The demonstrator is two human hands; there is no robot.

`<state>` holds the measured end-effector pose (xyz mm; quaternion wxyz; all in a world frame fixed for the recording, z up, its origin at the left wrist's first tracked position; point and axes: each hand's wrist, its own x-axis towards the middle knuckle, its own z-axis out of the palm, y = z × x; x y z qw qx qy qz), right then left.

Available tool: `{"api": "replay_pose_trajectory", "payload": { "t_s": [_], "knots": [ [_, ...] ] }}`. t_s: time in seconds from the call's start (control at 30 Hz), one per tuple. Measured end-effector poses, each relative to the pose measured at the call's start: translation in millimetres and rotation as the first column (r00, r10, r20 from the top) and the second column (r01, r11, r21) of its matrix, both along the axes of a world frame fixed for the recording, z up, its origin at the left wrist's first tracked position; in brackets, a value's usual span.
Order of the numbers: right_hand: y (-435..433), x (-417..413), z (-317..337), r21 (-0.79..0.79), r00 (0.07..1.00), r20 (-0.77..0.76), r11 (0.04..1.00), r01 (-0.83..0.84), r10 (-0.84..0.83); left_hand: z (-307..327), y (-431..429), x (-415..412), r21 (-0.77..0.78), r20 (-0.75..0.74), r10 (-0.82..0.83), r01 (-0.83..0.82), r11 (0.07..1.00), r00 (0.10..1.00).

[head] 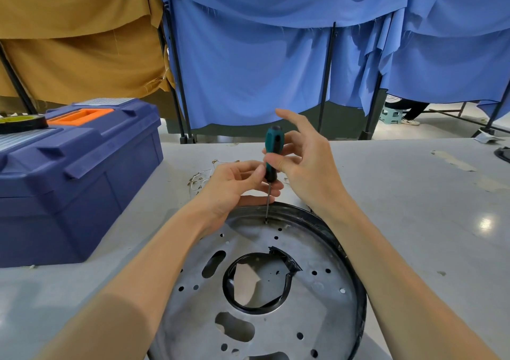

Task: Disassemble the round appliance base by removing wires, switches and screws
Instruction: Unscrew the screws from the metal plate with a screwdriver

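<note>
The round base (289, 290) lies at the table's (414, 221) near edge, bare table to its right. Both hands' grips pinch the upright screwdriver (271, 155): left hand (234, 183) low, right hand (300, 155) higher. A closed toolbox (77, 177) stands left.

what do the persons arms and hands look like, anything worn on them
Both arms are bare from as far up as the frame shows to the fingertips: no sleeves, gloves, watch, rings or bracelets visible. The left hand and right hand are uncovered, with short, unpainted nails where they show. No markings or tattoos can be seen on either forearm.
</note>
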<state>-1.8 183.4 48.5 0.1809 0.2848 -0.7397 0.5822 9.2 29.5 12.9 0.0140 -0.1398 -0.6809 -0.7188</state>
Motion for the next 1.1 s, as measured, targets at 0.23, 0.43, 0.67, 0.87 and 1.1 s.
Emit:
{"api": "replay_pose_trajectory", "payload": {
  "t_s": [0.23, 0.43, 0.67, 0.87, 1.1],
  "knots": [
    [-1.8, 3.1, -1.2, 0.078, 0.999, -0.039, 0.997, -0.025, 0.029, -1.0, -0.8, -0.7, 0.018, -0.01, 0.037, -0.037, 0.999, 0.999],
    [0.3, 2.2, 1.0, -0.022, 0.999, 0.021, 0.999, -0.049, 0.049, -2.7, -2.5, -0.9, 0.018, -0.011, 0.022, -0.022, 1.0, 1.0],
    [-2.2, 2.6, -0.7, 0.066, 1.0, -0.026, 0.998, -0.008, 0.009, -2.0, -1.1, -1.4, 0.001, -0.028, 0.024, -0.024, 1.0, 0.999],
    [-0.8, 2.2, 0.9, -0.01, 0.999, 0.014, 0.999, -0.041, 0.041, -1.7, -1.0, -1.0, 0.023, -0.011, 0.036, -0.036, 0.999, 0.999],
    [-0.1, 2.4, 1.8, 0.017, 1.0, -0.005, 1.0, 0.002, -0.002, -0.5, 0.0, 0.1, 0.001, -0.012, -0.001, 0.001, 1.0, 1.0]
  ]
}}
